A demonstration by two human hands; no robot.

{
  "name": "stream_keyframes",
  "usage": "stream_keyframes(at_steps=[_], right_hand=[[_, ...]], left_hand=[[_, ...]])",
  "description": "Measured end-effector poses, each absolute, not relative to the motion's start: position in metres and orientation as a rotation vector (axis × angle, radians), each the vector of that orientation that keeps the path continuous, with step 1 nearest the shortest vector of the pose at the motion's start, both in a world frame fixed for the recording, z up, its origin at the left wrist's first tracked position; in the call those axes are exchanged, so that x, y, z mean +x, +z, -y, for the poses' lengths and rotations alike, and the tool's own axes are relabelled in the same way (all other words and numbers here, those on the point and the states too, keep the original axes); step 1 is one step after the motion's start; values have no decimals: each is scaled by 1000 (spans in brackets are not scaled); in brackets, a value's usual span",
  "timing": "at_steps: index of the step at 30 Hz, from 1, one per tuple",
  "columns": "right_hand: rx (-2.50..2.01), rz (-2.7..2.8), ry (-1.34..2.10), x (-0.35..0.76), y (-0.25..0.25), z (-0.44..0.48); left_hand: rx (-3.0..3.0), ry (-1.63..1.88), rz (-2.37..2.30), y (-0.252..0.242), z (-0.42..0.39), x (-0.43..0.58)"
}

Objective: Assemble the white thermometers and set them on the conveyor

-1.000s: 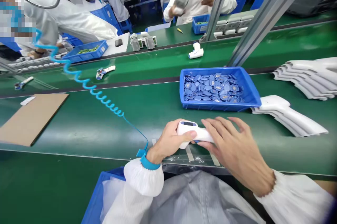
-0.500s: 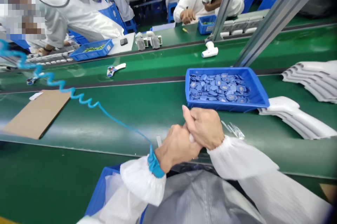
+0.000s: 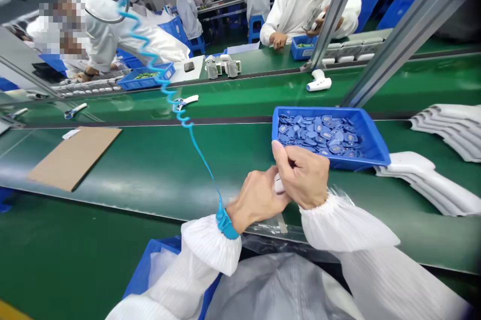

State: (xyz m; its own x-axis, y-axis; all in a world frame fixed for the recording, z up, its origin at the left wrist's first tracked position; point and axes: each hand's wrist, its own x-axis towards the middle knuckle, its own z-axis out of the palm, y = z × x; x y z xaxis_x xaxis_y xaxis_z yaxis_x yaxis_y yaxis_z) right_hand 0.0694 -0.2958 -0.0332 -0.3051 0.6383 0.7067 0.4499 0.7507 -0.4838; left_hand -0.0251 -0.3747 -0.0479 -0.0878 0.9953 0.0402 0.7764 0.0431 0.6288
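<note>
My left hand [image 3: 257, 194], with a blue wrist strap [image 3: 227, 223] on its wrist, is closed around a white plastic part [image 3: 278, 184]. Only a rounded bit of that part shows between the hands; its kind is hidden. My right hand [image 3: 307, 176] is curled into a fist, pressed against the part and the left hand, thumb on top. Both are held above the near edge of the green work surface. Just beyond them stands a blue bin [image 3: 370, 134] holding many small blue plastic pieces [image 3: 319, 134].
Nested white handle-shaped shells [image 3: 424, 175] lie right of the bin, with another stack [image 3: 451, 124] behind. Cardboard [image 3: 75, 157] lies left. A coiled blue cord [image 3: 150, 59] runs to my strap. Beyond, a green belt carries a white gun-shaped body [image 3: 319, 81]; metal posts [image 3: 398, 34] rise right. Co-workers sit opposite.
My view has shifted slightly. My hands have turned a little, so more of the white part shows between them. On the belt, the white gun-shaped body has moved right past the post.
</note>
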Motion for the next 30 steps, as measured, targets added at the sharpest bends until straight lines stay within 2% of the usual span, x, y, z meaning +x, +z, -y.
stream_keyframes(at_steps=[4, 9, 13, 17, 22, 25, 28, 30], right_hand=[[-784, 2076, 224, 82, -31, 300], [-685, 2024, 110, 76, -44, 298], [-763, 1996, 167, 83, -43, 295], [-901, 2101, 373, 99, -40, 295], [-1002, 2152, 446, 95, -51, 303], [-988, 2213, 454, 94, -48, 298], [-1023, 2331, 493, 100, -36, 259], [-1071, 2452, 400, 101, -30, 219]], left_hand=[[1787, 756, -1804, -49, 377, -22], [1911, 429, -2013, -48, 375, -17], [1798, 618, -1899, -48, 376, -19], [1573, 816, -1744, -56, 382, -16], [1698, 714, -2027, -71, 385, -3], [1722, 674, -2031, -70, 391, -6], [1638, 684, -2009, -58, 403, -29], [1598, 702, -2055, -49, 412, -51]])
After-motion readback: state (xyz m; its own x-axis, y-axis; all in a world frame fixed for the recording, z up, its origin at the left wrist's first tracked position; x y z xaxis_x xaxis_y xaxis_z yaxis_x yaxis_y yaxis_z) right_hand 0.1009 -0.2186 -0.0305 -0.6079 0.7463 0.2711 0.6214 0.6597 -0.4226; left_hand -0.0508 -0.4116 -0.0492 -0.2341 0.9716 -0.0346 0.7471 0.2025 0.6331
